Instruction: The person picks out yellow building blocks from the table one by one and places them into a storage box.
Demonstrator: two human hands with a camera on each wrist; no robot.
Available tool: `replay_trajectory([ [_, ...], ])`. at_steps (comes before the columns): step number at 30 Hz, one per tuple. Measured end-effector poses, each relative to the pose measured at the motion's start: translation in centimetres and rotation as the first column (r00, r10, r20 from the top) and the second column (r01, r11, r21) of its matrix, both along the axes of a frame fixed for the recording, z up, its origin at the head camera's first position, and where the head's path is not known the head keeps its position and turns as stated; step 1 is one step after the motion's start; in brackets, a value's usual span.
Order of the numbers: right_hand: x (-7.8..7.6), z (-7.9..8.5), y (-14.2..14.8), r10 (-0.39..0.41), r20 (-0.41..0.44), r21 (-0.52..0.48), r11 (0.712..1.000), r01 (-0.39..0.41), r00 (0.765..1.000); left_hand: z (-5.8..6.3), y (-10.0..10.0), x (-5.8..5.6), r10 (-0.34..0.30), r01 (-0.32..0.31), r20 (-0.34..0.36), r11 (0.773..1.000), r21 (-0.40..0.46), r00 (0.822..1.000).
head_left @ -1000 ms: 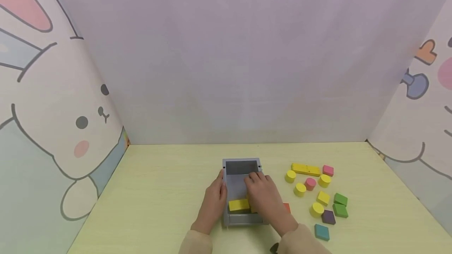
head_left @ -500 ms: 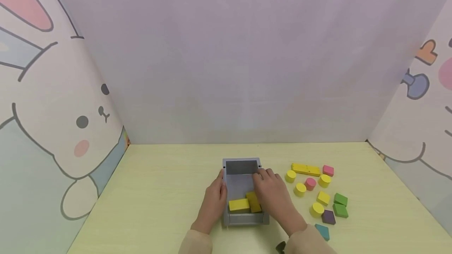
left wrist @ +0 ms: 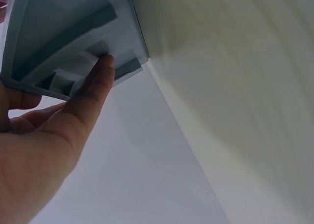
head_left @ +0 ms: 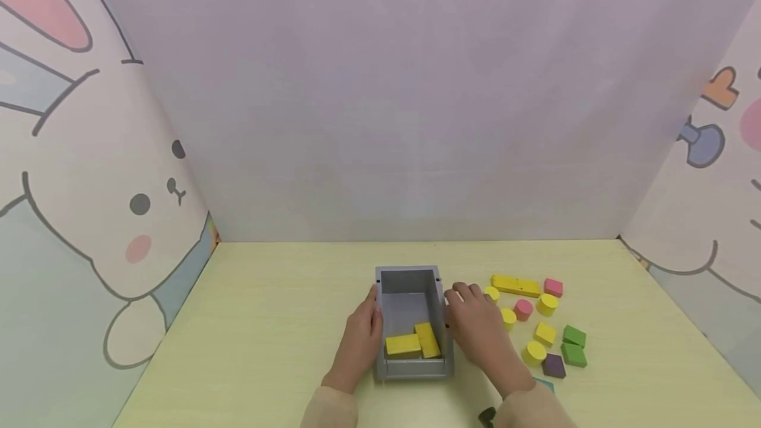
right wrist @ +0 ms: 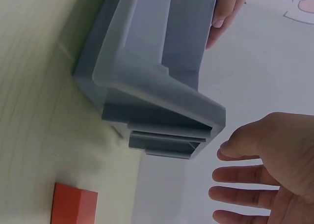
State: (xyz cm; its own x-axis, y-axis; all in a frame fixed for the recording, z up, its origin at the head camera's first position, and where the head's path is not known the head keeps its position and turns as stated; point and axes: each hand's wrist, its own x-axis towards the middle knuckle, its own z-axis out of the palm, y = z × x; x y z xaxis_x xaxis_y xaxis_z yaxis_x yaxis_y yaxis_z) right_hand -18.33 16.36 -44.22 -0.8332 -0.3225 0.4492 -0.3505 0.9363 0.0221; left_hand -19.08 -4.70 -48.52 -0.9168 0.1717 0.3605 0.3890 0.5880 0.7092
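Note:
A grey open-topped box (head_left: pixel 414 368) stands on the table, with two yellow rectangular blocks inside: one block (head_left: pixel 403 345) lies crosswise at the near end and another block (head_left: pixel 427 340) leans at an angle beside it. My left hand (head_left: pixel 357 342) holds the left wall, its thumb at the rim and fingers along the outside; the left wrist view shows a finger against the box's recessed outer face. My right hand (head_left: pixel 478 325) is just right of the box, holding nothing. In the right wrist view its fingers (right wrist: pixel 245 197) are extended and apart from the box wall.
Right of the box lie a long yellow block (head_left: pixel 515 285), yellow cylinders (head_left: pixel 534 353), a pink cylinder (head_left: pixel 523 310), a pink block (head_left: pixel 553 287), green blocks (head_left: pixel 574 355), a purple block (head_left: pixel 554 366) and a partly hidden teal block (head_left: pixel 544 385). A red block (right wrist: pixel 73 204) shows in the right wrist view.
My right hand has come out of the box and moved right, past its right wall. The angled yellow block is now uncovered in the box. My left hand has stayed put.

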Motion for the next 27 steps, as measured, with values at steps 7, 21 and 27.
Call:
replay_trajectory([
  [7, -0.2, -0.7, 1.2, -0.028, -0.016, -0.025, 0.999, 0.027, 0.999, -0.1, 0.0, -0.1, -0.004, 0.004, -0.001, 1.000, 0.006, 1.000],
  [21, -0.5, -2.4, 3.6, -0.092, 0.072, -0.061, 0.993, 0.096, 0.993, -0.2, 0.0, -0.2, -0.001, 0.001, 0.009, 1.000, 0.017, 1.000],
  [27, -0.6, -3.3, 4.5, -0.116, 0.103, -0.061, 0.991, 0.123, 0.988, -0.3, 0.0, -0.2, -0.001, 0.001, 0.010, 1.000, 0.016, 1.000],
])
